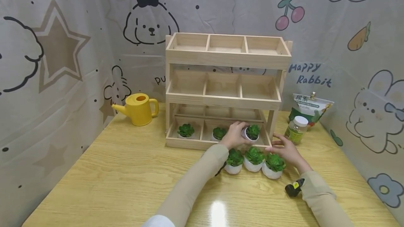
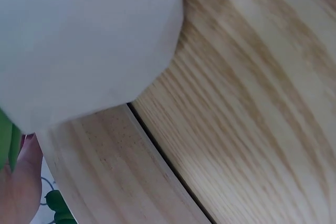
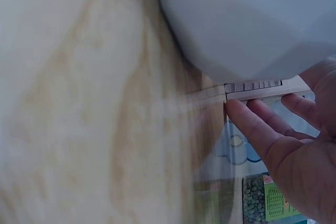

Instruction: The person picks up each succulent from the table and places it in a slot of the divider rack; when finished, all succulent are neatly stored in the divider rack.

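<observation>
My left hand (image 1: 234, 135) grips a small potted succulent (image 1: 252, 133) by its white pot, at the bottom tier's right compartment. Whether that pot touches the compartment floor I cannot tell. Two more succulents (image 1: 186, 130) sit in the left and middle compartments of the wooden shelf (image 1: 222, 99). Just in front of the shelf stand three succulents in white pots (image 1: 273, 166) on the table. My right hand (image 1: 288, 151) touches the shelf's lower right corner with its fingers extended; the right wrist view shows the fingers (image 3: 257, 124) against the wood. A white pot (image 2: 89, 40) fills much of the left wrist view.
A yellow watering can (image 1: 139, 109) stands left of the shelf. On the right are a white-lidded jar (image 1: 296, 130) and a clipped bag (image 1: 310, 108). The upper two tiers have three compartments each. A printed cloth (image 1: 202, 6) hangs behind the table (image 1: 126, 181).
</observation>
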The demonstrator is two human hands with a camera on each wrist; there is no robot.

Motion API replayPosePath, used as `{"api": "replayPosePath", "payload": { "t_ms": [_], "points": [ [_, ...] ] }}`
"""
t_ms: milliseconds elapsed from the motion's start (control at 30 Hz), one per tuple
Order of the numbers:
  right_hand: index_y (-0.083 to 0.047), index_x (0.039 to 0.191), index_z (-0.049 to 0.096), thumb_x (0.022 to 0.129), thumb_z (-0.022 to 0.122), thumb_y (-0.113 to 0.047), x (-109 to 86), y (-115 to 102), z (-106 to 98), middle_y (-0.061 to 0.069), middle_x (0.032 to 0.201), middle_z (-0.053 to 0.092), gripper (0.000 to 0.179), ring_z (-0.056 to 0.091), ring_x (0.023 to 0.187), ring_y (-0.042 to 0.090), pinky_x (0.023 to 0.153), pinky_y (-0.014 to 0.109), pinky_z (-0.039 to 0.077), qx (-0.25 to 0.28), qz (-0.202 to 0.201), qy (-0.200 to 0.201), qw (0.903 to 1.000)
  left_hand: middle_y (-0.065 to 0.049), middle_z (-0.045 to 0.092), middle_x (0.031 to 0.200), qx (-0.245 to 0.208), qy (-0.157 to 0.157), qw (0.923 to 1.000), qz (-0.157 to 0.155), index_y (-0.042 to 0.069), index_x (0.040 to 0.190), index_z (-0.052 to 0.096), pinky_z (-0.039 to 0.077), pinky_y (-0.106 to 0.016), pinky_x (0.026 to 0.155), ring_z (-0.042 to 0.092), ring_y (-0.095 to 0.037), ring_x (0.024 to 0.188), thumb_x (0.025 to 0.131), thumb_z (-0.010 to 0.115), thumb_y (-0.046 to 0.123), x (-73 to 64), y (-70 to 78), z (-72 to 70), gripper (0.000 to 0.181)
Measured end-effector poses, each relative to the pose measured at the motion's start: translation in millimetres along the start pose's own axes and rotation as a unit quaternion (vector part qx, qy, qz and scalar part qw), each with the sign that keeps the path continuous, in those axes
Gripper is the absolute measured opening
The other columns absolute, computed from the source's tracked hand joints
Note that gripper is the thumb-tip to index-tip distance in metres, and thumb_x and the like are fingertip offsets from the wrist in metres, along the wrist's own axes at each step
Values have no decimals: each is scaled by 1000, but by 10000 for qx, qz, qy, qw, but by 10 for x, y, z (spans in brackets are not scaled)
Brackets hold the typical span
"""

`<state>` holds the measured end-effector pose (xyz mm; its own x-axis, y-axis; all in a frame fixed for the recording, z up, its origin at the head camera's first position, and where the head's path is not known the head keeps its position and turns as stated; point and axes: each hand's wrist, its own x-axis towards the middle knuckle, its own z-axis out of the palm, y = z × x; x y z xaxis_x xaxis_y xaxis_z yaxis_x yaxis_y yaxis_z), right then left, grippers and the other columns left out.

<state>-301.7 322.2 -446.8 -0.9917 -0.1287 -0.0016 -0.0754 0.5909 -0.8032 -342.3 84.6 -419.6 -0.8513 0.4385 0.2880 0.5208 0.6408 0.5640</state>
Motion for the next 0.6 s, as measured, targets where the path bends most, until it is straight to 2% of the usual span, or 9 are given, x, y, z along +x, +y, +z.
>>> {"api": "replayPosePath", "payload": {
  "t_ms": [233, 467, 600],
  "points": [
    [5, 147, 24, 88, 70, -29, 1, 0, 8, 36, 128, 51, 83, 65, 100, 33, 71, 30, 51, -27, -21, 24, 10000, -8, 60, 126, -37, -28, 9999, -94, 11, 127, 59, 48, -28, 95, 54, -23, 117, 71, 85, 28, -3, 0, 14, 63],
    [5, 147, 25, 87, 70, -30, -11, -16, 7, 36, 127, 51, 83, 64, 101, 34, 71, 31, 51, -63, -5, 30, 10000, -6, 63, 119, 180, 47, 9998, 13, 10, 124, 59, 49, -25, 90, 58, -20, 109, 71, 85, 30, 46, -8, 65, 62],
    [6, 147, 25, 88, 70, -29, -14, -14, 1, 36, 127, 51, 83, 64, 101, 34, 71, 30, 51, -67, -10, 41, 10000, -7, 62, 121, 90, 27, 9999, -86, 9, 127, 58, 49, -24, 91, 58, -19, 109, 73, 84, 31, 41, 23, 90, 64]
  ]
}}
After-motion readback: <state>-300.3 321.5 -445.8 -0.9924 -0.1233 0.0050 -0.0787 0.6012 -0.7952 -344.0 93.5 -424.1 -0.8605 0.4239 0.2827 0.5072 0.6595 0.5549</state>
